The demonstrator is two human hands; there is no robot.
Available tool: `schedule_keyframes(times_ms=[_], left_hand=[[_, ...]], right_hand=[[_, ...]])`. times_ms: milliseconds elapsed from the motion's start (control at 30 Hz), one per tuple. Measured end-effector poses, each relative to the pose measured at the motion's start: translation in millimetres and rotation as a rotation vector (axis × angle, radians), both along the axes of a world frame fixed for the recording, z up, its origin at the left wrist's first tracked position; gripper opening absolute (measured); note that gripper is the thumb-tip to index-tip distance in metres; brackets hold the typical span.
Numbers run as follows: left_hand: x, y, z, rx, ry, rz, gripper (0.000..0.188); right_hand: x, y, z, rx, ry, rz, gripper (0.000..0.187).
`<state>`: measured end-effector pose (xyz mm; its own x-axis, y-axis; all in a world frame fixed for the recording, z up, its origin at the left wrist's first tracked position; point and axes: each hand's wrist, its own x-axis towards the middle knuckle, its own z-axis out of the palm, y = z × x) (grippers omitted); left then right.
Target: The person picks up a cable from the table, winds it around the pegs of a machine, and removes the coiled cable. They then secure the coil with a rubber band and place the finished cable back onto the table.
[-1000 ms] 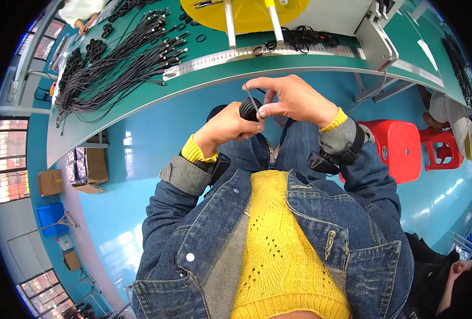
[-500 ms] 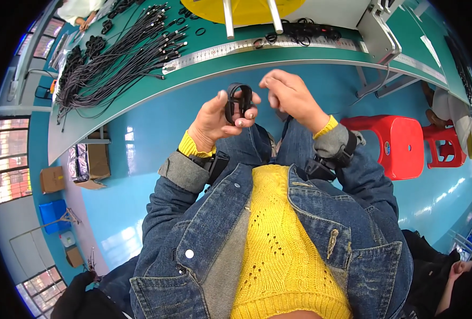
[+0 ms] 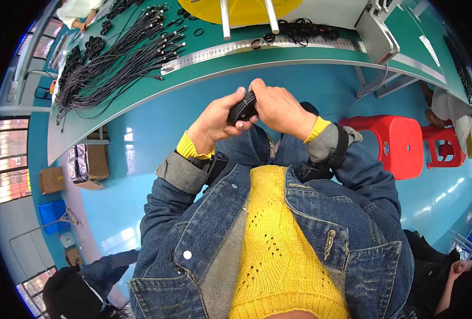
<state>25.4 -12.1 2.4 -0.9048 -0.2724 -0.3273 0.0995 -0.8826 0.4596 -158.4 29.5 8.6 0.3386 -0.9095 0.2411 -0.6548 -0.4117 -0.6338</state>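
Observation:
Above my lap, a small coiled black cable (image 3: 241, 111) is held between my two hands, just off the table's near edge. My left hand (image 3: 213, 118) grips the coil from the left, its thumb raised along the upper side and its fingertips curled beneath. From the right, my right hand (image 3: 282, 110) is closed over the coil's upper right side, and its back hides most of the fingers. Long black cables (image 3: 108, 80) with light metal plugs lie in a loose bundle on the green table (image 3: 193, 69) at the left.
A steel ruler (image 3: 225, 49) runs along the table. Behind it stand a yellow round reel (image 3: 241, 10) with metal rods and small black cable rings (image 3: 302, 33). A grey metal machine (image 3: 377, 40) is at the right. Red stools (image 3: 401, 146) stand on the floor. Other people are nearby.
My right hand has come in from the right and closed on the coiled cable. The coil has turned from an upright open loop to a tilted position. A person at lower left has moved.

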Motion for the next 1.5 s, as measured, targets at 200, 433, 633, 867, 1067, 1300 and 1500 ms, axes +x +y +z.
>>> schedule_keyframes(times_ms=[200,433,633,867,1067,1300,1500], left_hand=[[-8,7,6,-0.064,-0.106,0.068,0.030],[-7,23,19,-0.529,-0.439,-0.013,0.034],[-22,35,-4,-1.324,-0.683,0.074,0.031],[-16,35,-9,-1.562,-0.917,0.186,0.033],[32,16,-24,-0.685,-0.792,-0.355,0.029],[196,-131,101,-1.521,-1.025,0.530,0.018],[271,-170,58,-1.888,-1.655,0.497,0.038]], right_hand=[[-8,0,-15,-0.003,-0.109,0.032,0.020],[0,2,-13,0.050,-0.187,0.122,0.022],[5,16,2,0.222,-0.238,0.132,0.022],[34,4,-24,0.173,-0.304,-0.182,0.039],[27,-9,-50,0.520,-0.350,0.044,0.044],[13,-4,-38,0.897,-0.286,0.121,0.042],[11,-7,-44,0.876,-0.302,0.121,0.031]])
